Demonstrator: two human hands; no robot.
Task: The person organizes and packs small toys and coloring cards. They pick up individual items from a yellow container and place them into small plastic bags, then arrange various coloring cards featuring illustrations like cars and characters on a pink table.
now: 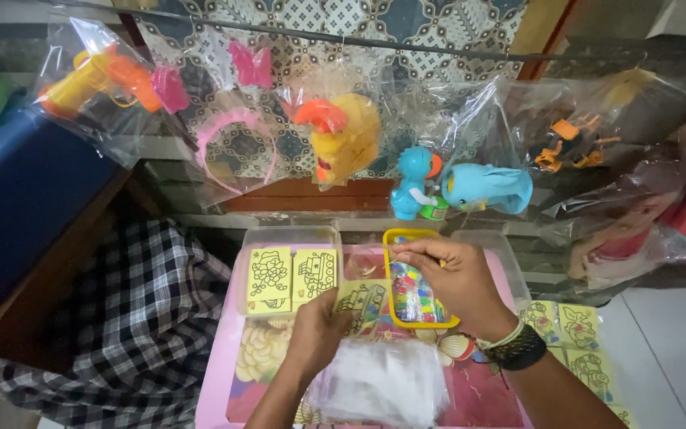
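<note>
Pink tabletop [216,373], small and crowded, fills the lower middle of the frame, with white floor tile at lower right and checked cloth [132,318] at lower left. Nearest the camera, a stack of clear plastic sleeves [379,381] lies loose near the table's front edge. Just above it the left hand [317,330] has its fingers closed on a yellow picture card [361,300], pinning it flat against the table. Right hand [454,278], beaded and black bands at the wrist, has its fingertips pinched together over a yellow-rimmed tray [420,236] of small coloured packets; what sits in the pinch is too small to tell. Two more yellow cards [291,278] lie in a clear lid left of centre, and others [569,338] are spread at right. Further back, bagged toys hang on a line across the top: orange gun [101,79], pink headband [236,151], yellow duck [347,135], blue elephant [486,187]. Risks, as judged: the right forearm crosses close over the tray, so a nudge could tip packets out; the loose sleeves could slide off the front edge under the left wrist.
</note>
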